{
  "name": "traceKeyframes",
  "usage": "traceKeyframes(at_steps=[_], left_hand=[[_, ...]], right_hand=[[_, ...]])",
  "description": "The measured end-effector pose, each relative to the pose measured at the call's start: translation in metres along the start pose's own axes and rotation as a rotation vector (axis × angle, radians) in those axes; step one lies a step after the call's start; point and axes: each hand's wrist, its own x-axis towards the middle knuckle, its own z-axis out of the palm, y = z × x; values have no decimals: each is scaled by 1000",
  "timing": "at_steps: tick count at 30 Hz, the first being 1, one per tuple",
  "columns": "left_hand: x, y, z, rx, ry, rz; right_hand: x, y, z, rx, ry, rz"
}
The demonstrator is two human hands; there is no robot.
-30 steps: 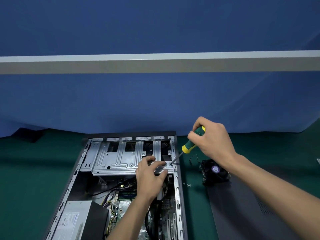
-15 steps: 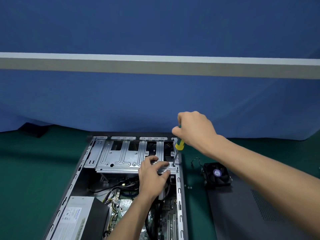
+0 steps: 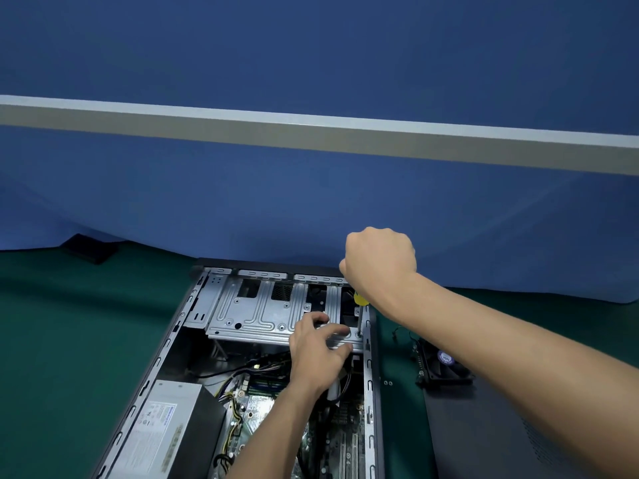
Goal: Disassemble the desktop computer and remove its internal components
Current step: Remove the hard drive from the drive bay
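Observation:
An open desktop computer case [image 3: 166, 344] lies flat on the green table. A silver drive bracket [image 3: 256, 312] spans its far end. My left hand [image 3: 316, 350] rests on the bracket's right front edge, fingers spread over the metal. My right hand [image 3: 378, 261] grips a screwdriver [image 3: 359, 309] with a yellow collar, held nearly upright, and its tip sits on a screw at the bracket's right corner. Most of the handle is hidden in my fist. Lower in the case are the power supply [image 3: 169, 426] and the motherboard [image 3: 259, 406] with its cables.
A black cooler fan [image 3: 444, 366] sits on the table right of the case, partly on the removed dark side panel [image 3: 484, 437]. Two small screws [image 3: 388, 383] lie between case and fan. A blue cloth backdrop hangs behind, and a dark object [image 3: 90, 248] lies far left.
My right hand moved left over the case corner and stood the screwdriver up from a slant to nearly vertical on the screw. My left hand stayed on the bracket.

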Motion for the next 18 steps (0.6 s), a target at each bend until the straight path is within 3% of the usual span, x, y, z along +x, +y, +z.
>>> traceKeyframes(at_steps=[6,12,16,18], left_hand=[[0,-1,1,-5,10,-1],[1,-1,0,1,10,9],[-1,0,0,-1,7,3],[-1,0,-1,-6,4,6]], right_hand=[[7,13,-5,-74,-32,-15],[2,36,-12,436,-371,-216],[-4,37,-8,220,-218,-49],[-5,39,-5,386,-230,-81]])
